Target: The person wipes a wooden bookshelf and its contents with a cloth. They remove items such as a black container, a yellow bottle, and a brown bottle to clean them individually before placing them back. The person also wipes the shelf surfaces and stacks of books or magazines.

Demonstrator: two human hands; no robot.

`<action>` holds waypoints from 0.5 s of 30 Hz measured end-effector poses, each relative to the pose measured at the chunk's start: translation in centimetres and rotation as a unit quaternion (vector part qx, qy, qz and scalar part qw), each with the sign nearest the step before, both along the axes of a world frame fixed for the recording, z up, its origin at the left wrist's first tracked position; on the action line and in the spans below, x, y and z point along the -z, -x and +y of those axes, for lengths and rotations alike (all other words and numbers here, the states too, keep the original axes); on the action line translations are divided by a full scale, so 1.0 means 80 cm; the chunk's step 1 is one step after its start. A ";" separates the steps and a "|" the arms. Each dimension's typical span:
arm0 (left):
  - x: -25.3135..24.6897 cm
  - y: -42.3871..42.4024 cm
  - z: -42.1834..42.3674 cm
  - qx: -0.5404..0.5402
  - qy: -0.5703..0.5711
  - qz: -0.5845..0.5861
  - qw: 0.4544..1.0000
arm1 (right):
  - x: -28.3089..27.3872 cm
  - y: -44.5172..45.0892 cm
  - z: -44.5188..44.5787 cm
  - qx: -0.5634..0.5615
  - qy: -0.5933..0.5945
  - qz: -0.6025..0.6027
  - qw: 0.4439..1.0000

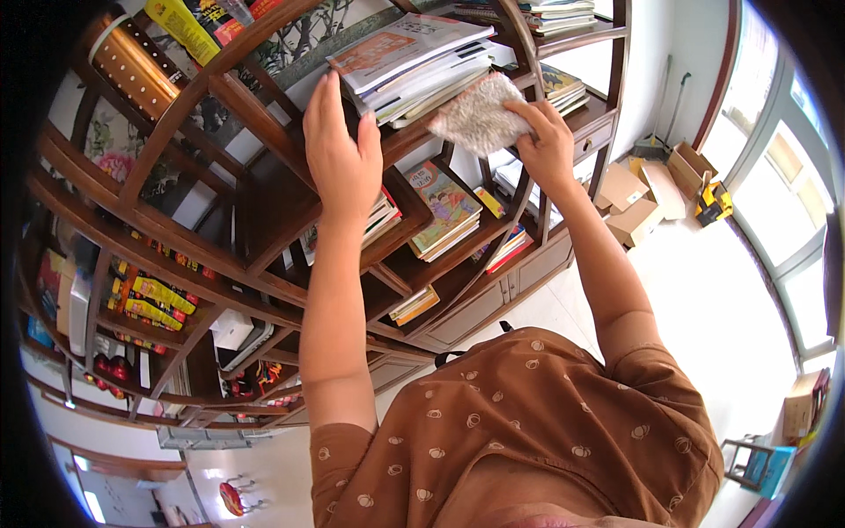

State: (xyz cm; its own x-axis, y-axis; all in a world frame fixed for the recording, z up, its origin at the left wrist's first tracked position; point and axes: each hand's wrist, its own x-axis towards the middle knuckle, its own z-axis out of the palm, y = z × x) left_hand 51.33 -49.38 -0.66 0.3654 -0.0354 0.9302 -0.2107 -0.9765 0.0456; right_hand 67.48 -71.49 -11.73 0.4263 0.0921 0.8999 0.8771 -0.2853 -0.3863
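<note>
A stack of books and magazines [422, 63] lies on an upper shelf of a dark wooden display shelf unit [284, 142]. My left hand [343, 148] is at the stack's left end, fingers extended and thumb apart, with nothing held; whether it touches the stack I cannot tell. A fluffy grey-white cloth [482, 115] hangs from my right hand [542, 138], pinched between thumb and fingers, in front of the stack's right end. Below, a picture-covered book [443, 201] tops another pile.
Curved wooden dividers surround my hands. At upper left stands a copper-coloured dotted cylinder [135, 66] beside yellow packets [181, 30]. Opened cardboard boxes [634, 198] and a yellow-black object [713, 203] lie on the floor at right, near the windows.
</note>
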 end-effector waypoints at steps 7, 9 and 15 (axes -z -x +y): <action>-0.025 -0.050 0.029 -0.081 0.029 0.193 0.977 | -0.026 -0.005 -0.038 -0.084 -0.126 0.033 0.988; -0.018 -0.060 0.021 -0.132 -0.031 0.142 0.981 | -0.044 -0.014 -0.045 -0.068 -0.145 0.020 0.987; -0.017 -0.098 -0.041 -0.214 -0.149 0.030 0.965 | -0.049 -0.067 -0.015 -0.203 -0.154 0.064 0.965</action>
State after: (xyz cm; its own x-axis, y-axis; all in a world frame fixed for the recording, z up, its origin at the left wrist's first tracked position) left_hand 59.13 -52.65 0.73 0.4586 -0.1329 0.8786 0.2090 -0.9449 -0.2520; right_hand 72.82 -72.70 -7.79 0.5204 0.0110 0.8539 0.8324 0.2168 -0.5101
